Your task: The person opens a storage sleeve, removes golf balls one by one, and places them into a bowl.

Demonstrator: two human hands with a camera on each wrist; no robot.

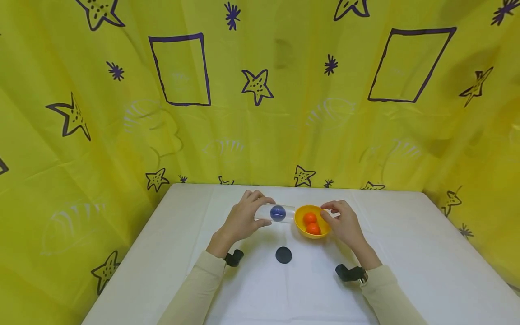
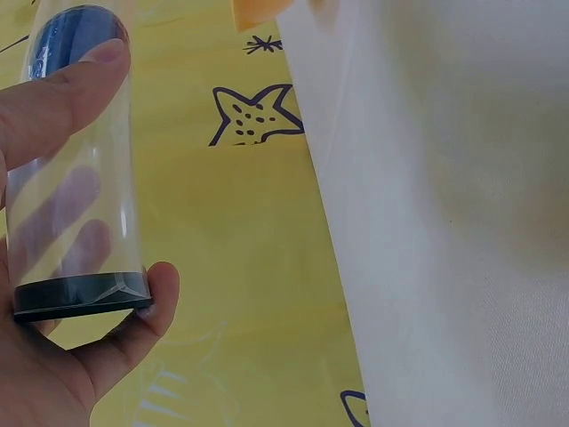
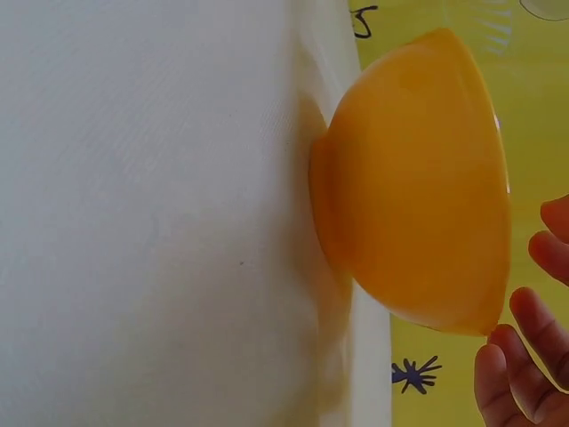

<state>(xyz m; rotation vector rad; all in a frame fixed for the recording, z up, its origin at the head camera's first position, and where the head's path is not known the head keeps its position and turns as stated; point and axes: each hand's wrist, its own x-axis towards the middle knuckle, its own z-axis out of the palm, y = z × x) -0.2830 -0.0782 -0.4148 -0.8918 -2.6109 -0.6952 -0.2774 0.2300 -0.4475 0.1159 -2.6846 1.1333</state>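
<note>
My left hand (image 1: pixel 239 221) grips a clear plastic tube (image 1: pixel 289 214), fingers on the far side and thumb on the near side. The tube lies sideways in the head view, its far end beside the bowl's left rim. Inside it sits a dark blue ball (image 1: pixel 278 213). A black cap (image 2: pixel 80 296) closes the tube's palm end. The orange-yellow bowl (image 3: pixel 418 187) stands upright on the table and holds an orange ball (image 1: pixel 310 218) and a second orange ball (image 1: pixel 313 229). My right hand (image 1: pixel 344 225) hovers at the bowl's right rim, fingers loosely bent, holding nothing.
A flat black disc (image 1: pixel 283 255) lies on the white-covered table (image 1: pixel 308 293), in front of the bowl and tube. A yellow curtain (image 1: pixel 276 131) with stars and frames printed on it hangs behind the table and along both sides.
</note>
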